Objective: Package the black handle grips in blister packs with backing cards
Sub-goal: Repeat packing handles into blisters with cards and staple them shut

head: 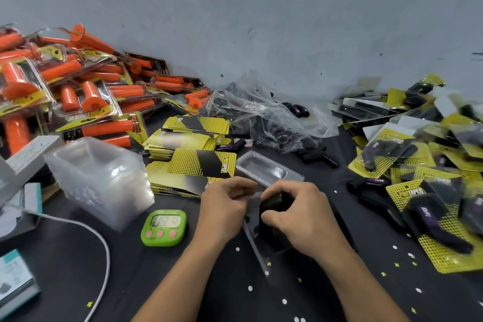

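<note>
Right hand clamps the grip, left hand pinches the blister; I fear it buckles if the grip goes in askew.

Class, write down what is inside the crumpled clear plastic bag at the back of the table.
Black handle grips show through the crumpled clear plastic bag. Their number cannot be told: folds and glare cover most of them.

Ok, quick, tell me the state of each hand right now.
Left hand: closed, pinching the clear blister pack.
Right hand: closed around a black handle grip.
</note>
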`<control>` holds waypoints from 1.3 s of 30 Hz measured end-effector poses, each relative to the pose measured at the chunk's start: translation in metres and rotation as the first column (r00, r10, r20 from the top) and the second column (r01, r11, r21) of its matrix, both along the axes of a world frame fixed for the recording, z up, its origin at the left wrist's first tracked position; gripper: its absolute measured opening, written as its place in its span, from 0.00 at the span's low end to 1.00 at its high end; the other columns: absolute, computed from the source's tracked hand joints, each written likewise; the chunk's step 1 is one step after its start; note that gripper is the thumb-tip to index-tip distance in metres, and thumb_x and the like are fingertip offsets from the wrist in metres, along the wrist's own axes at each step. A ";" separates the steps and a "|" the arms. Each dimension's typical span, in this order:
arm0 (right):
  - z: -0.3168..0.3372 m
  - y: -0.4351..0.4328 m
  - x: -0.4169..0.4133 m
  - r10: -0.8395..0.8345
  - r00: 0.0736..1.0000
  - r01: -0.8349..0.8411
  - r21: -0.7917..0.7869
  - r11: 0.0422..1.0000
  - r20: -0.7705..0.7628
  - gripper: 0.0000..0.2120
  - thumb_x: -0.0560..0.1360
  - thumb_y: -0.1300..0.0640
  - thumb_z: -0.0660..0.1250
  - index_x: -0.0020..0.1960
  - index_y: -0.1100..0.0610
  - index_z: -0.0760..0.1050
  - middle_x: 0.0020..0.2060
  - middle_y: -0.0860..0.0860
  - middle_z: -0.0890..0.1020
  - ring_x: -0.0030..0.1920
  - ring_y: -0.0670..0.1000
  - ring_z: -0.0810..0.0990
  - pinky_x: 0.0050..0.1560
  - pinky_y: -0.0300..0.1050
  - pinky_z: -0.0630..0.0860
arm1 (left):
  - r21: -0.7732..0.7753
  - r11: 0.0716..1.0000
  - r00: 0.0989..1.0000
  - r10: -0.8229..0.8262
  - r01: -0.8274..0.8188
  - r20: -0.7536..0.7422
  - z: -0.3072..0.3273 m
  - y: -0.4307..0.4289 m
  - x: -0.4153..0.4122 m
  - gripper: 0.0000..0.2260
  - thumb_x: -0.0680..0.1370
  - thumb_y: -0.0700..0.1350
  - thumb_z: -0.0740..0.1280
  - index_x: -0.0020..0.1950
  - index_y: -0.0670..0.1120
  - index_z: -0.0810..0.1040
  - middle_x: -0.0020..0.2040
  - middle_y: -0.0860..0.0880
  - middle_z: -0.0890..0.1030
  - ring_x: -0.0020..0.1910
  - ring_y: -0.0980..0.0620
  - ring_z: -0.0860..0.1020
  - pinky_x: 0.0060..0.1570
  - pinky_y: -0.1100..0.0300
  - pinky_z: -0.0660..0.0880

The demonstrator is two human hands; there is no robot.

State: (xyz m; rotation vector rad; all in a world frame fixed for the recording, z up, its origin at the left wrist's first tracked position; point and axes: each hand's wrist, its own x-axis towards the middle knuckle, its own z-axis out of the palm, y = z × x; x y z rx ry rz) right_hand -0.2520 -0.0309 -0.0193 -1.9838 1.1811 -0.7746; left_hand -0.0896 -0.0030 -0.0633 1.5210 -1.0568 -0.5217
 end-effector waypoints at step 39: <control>-0.019 -0.001 0.013 -0.033 0.998 0.020 -0.242 0.970 -0.052 0.12 0.74 0.62 0.71 0.40 0.46 0.76 0.43 0.41 0.80 0.48 0.42 0.77 0.50 0.36 0.73 | 0.276 0.944 0.983 -0.185 0.181 -0.010 0.005 0.009 0.000 0.20 0.76 0.37 0.67 0.64 0.54 0.80 0.29 0.47 0.82 0.23 0.51 0.75 0.32 0.58 0.73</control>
